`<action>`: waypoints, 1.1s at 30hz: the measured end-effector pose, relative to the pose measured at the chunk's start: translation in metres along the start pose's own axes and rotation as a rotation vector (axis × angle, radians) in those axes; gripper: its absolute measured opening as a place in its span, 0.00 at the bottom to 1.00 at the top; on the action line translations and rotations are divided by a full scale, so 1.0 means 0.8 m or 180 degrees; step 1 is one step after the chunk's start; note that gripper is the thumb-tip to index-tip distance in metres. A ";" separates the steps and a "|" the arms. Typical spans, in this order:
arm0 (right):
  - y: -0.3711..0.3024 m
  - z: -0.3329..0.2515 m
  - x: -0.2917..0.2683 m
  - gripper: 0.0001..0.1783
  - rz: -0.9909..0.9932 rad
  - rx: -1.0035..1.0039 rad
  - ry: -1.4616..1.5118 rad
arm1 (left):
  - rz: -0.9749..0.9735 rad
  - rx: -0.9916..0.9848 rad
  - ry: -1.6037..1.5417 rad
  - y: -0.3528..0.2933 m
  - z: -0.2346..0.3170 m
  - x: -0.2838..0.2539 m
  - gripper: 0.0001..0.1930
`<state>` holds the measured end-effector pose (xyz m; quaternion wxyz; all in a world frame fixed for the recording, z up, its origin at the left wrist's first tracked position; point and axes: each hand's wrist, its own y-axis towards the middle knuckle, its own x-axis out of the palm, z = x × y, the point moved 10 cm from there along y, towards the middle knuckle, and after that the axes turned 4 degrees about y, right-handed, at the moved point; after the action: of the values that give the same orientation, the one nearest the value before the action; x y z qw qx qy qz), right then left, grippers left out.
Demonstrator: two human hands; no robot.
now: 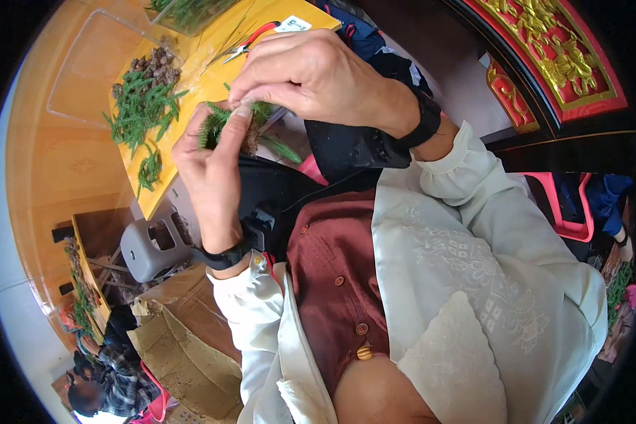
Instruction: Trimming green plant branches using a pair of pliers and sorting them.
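Over the near edge of the yellow table point(198, 53), both my hands meet at a bunch of green pine-like sprigs point(261, 113) with a brown part, perhaps a pine cone, below the fingers. My left hand point(215, 152) is closed around the bunch, thumb upward. From above, my right hand point(304, 74) pinches at its top, fingertips touching the left thumb; what lies between those fingertips is too small to make out. Loose green sprigs point(141, 109) are heaped left of my hands, with brown pine cones point(161, 67) behind them. Red-handled pliers point(251, 42) rest beyond my right hand.
Thin wires point(226, 46) and a white label point(293, 25) lie near the pliers. A clear container of greenery point(191, 14) stands at the back. Left below are a grey stool point(148, 247), a cardboard box point(187, 353) and another person point(120, 381). Carved red-gold panels point(558, 49) stand right.
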<state>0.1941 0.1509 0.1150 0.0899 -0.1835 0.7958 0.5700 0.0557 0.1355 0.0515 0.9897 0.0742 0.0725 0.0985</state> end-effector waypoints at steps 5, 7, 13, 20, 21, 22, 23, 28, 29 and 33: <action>-0.008 0.030 0.003 0.09 -0.0124 0.1378 0.0192 | 0.0353 0.2041 0.2525 -0.021 0.070 0.025 0.04; -0.014 0.044 0.002 0.10 -0.0100 0.1673 0.0379 | 0.0180 0.0720 0.1022 -0.002 0.022 0.006 0.04; 0.000 0.027 0.004 0.16 -0.0551 0.0730 0.0400 | -0.0060 -0.0269 -0.0257 0.000 -0.010 0.002 0.09; -0.003 0.008 0.007 0.15 -0.0642 0.0069 0.0396 | -0.0331 -0.0436 -0.0761 0.002 -0.030 -0.001 0.11; -0.003 0.007 0.006 0.15 -0.0626 0.0054 0.0336 | -0.0397 -0.0515 -0.0896 0.001 -0.034 -0.001 0.11; -0.003 0.006 0.005 0.15 -0.0627 0.0055 0.0338 | -0.0464 -0.0595 -0.1032 0.000 -0.036 0.001 0.11; -0.002 0.006 0.006 0.14 -0.0648 0.0051 0.0355 | -0.0463 -0.0596 -0.1032 0.000 -0.036 0.000 0.11; -0.006 0.009 0.007 0.09 -0.0684 0.0037 0.0269 | -0.0656 -0.0436 -0.0732 -0.004 -0.019 0.017 0.09; -0.007 0.013 0.007 0.08 -0.0700 0.0095 0.0223 | -0.0657 -0.0437 -0.0730 -0.005 -0.014 0.021 0.09; -0.013 0.026 0.018 0.07 -0.0724 0.0338 0.0014 | -0.0201 -0.0236 0.0227 -0.006 -0.004 0.010 0.06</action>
<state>0.1835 0.1649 0.0943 0.1618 -0.2688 0.7991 0.5128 0.0641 0.1330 0.0465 0.9912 0.0316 0.1064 0.0724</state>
